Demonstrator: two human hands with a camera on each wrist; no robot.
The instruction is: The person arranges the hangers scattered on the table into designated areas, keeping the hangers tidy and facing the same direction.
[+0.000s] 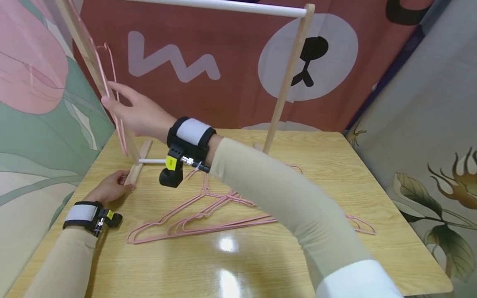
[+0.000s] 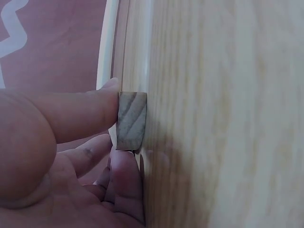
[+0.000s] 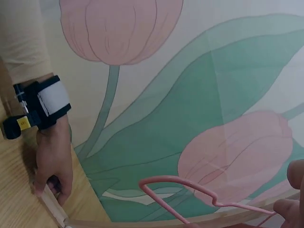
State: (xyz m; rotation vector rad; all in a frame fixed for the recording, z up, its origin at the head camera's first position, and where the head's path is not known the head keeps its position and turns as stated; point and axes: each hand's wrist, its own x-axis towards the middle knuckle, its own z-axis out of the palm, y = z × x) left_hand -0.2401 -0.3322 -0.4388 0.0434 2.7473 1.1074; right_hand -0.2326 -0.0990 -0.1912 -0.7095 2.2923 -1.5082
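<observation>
Low on the rack (image 1: 287,80), your left hand (image 1: 112,188) grips a foot (image 2: 131,121): brace it; your right hand (image 1: 141,108) pinches a pink hanger (image 3: 166,179): ease gently.

A glossy yellow-brown wooden tabletop (image 1: 171,265) reflects bright light (image 1: 228,244); tulip-printed green-and-pink fabric (image 1: 35,136) hangs left, brick-red cartoon-printed cloth (image 1: 231,95) behind, grey leaf-printed cloth (image 1: 421,124) right.

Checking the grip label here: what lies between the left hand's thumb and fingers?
The end of the wooden foot lies between the thumb and fingers of the left hand; the left wrist view shows it.
</observation>
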